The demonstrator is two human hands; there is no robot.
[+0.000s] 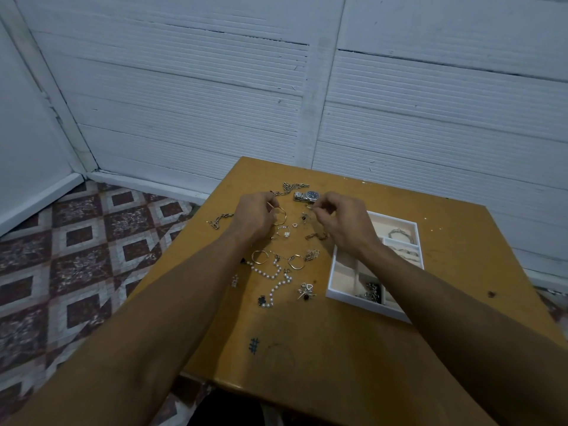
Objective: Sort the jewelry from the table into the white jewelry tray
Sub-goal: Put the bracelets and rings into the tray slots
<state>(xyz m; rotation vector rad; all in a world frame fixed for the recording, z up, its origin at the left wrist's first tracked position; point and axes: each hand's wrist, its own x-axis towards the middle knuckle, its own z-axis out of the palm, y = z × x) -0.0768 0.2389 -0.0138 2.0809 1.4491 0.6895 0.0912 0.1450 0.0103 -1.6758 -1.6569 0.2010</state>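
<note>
Jewelry (276, 267) lies scattered over the middle of the wooden table (307, 364), whose near part bears a small dark hash mark (254, 346). Closest among the pieces, a pearl strand (272, 282) winds between small charms, and just beyond it two gold hoops (259, 256) lie side by side. To the right stands the white jewelry tray (353, 298), partly covered by the right forearm; its near compartment holds dark and silver pieces (372, 292), and a silver bracelet (399, 234) lies in the far one. Farther on, both hands hover over the scatter. The left hand (255, 216) has its fingers curled and pinches a thin gold bangle (281, 216). The right hand (341, 221) has its fingers curled with thumb and forefinger drawn close together; whether they hold some small piece I cannot tell. Beyond the hands lie a silver watch (307, 196) with a dark dial and a chunky chain (287, 188), and another chain (219, 219) lies left of the left hand. Past the table stand a white ribbed wall (215, 103) and a patterned tile floor (76, 256).
</note>
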